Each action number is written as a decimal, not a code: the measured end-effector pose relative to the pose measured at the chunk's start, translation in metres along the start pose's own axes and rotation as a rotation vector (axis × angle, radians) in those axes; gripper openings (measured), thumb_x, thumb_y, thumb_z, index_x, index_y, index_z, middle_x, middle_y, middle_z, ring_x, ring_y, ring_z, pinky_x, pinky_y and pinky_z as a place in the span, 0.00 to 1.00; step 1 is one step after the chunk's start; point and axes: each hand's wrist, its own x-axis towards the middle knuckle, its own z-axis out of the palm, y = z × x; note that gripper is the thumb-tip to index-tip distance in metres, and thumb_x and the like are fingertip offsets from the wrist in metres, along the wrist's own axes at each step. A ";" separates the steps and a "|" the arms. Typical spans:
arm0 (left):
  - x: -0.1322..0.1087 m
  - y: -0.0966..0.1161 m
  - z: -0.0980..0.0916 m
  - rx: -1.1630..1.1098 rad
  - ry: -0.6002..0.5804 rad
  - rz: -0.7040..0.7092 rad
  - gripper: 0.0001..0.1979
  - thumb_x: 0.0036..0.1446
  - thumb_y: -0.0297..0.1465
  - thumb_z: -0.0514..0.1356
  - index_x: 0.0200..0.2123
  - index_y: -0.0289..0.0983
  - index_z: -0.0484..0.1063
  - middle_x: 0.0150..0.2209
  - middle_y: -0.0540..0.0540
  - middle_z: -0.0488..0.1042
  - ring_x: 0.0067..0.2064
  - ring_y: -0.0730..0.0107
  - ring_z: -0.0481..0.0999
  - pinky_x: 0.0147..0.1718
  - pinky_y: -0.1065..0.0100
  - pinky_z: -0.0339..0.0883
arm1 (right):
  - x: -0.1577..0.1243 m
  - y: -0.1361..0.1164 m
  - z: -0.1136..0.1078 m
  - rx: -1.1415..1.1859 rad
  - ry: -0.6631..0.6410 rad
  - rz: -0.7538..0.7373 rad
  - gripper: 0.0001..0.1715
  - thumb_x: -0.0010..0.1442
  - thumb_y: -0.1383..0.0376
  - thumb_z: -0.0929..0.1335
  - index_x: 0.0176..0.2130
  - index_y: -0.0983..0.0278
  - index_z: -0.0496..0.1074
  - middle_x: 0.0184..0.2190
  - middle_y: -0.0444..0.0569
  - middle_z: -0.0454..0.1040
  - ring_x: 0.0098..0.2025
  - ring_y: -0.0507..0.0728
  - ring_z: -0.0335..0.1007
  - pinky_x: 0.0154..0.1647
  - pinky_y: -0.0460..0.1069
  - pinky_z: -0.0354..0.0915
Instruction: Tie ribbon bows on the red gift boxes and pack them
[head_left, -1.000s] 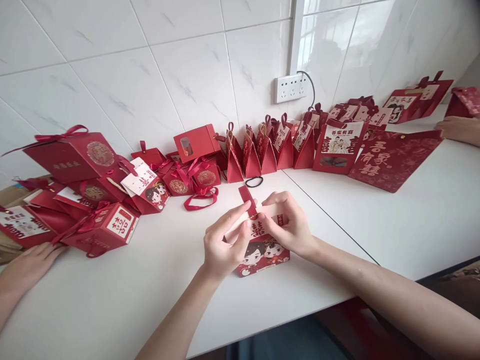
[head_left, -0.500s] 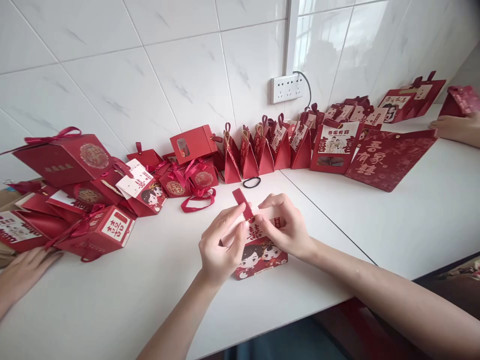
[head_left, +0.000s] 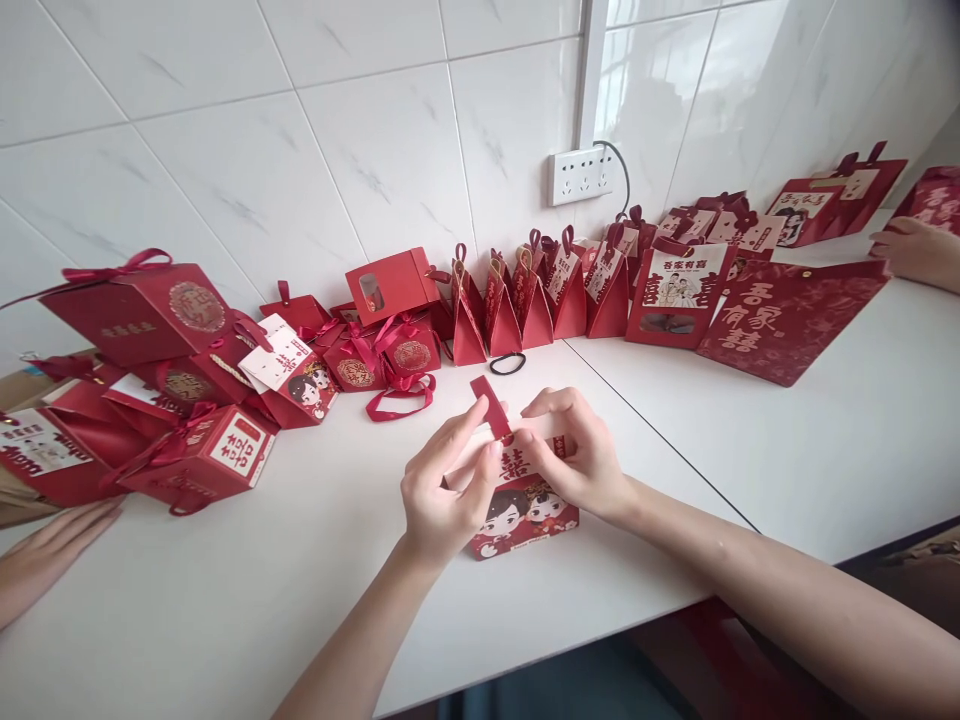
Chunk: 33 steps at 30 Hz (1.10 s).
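Note:
In front of me a small red and white gift box [head_left: 527, 512] with a cartoon couple stands on the white table [head_left: 330, 560]. A short red ribbon loop [head_left: 492, 408] sticks up from its folded top. My left hand [head_left: 448, 480] is closed on the left side of the top, with its index finger against the ribbon. On the right side, my right hand [head_left: 576, 450] pinches the top edge, thumb in front close to the ribbon's base. The fingers behind the top are partly hidden.
Beyond my hands lies a black elastic band [head_left: 508, 363]. Stacked red boxes [head_left: 139, 312] are at left, and red gift boxes [head_left: 502, 310] line the tiled wall under a power socket [head_left: 580, 176]. Other people's hands show at left [head_left: 64, 555] and far right [head_left: 916, 252].
The camera view has shifted slightly, moving the scene a little to the right. Both my hands keep their hold at the box's top. The other person's hand at left has drawn back slightly.

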 end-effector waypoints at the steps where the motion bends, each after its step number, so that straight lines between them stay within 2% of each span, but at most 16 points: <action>1: 0.000 0.000 0.000 -0.001 0.000 0.003 0.21 0.58 0.23 0.59 0.55 0.38 0.70 0.38 0.45 0.79 0.37 0.69 0.80 0.35 0.72 0.76 | 0.000 0.000 0.000 0.004 0.000 -0.002 0.06 0.62 0.68 0.65 0.38 0.60 0.61 0.27 0.42 0.67 0.23 0.48 0.61 0.22 0.44 0.60; 9: 0.000 0.001 0.002 0.012 0.050 0.031 0.23 0.56 0.21 0.60 0.55 0.40 0.70 0.37 0.47 0.79 0.34 0.72 0.79 0.32 0.74 0.75 | 0.001 0.000 0.000 -0.007 0.009 -0.028 0.06 0.62 0.68 0.66 0.38 0.60 0.61 0.28 0.43 0.68 0.24 0.49 0.64 0.23 0.44 0.61; 17: 0.000 0.004 0.002 0.047 0.045 0.024 0.21 0.57 0.22 0.60 0.54 0.39 0.71 0.38 0.46 0.80 0.33 0.72 0.80 0.32 0.73 0.76 | 0.001 -0.001 0.000 0.016 -0.010 0.002 0.07 0.62 0.67 0.66 0.37 0.59 0.59 0.25 0.40 0.67 0.21 0.48 0.61 0.21 0.44 0.58; 28: 0.000 0.006 0.002 0.041 0.049 -0.041 0.20 0.56 0.23 0.61 0.53 0.39 0.72 0.38 0.47 0.81 0.33 0.72 0.81 0.34 0.74 0.78 | 0.001 -0.001 0.001 0.031 -0.017 0.017 0.07 0.64 0.64 0.65 0.36 0.59 0.59 0.24 0.39 0.66 0.21 0.48 0.60 0.20 0.44 0.57; 33: -0.001 0.008 0.002 0.005 0.051 -0.103 0.20 0.56 0.22 0.60 0.52 0.38 0.72 0.42 0.45 0.81 0.36 0.71 0.82 0.35 0.75 0.78 | 0.001 -0.001 0.001 0.046 -0.018 0.019 0.08 0.63 0.65 0.65 0.35 0.59 0.58 0.23 0.39 0.64 0.22 0.49 0.61 0.21 0.44 0.58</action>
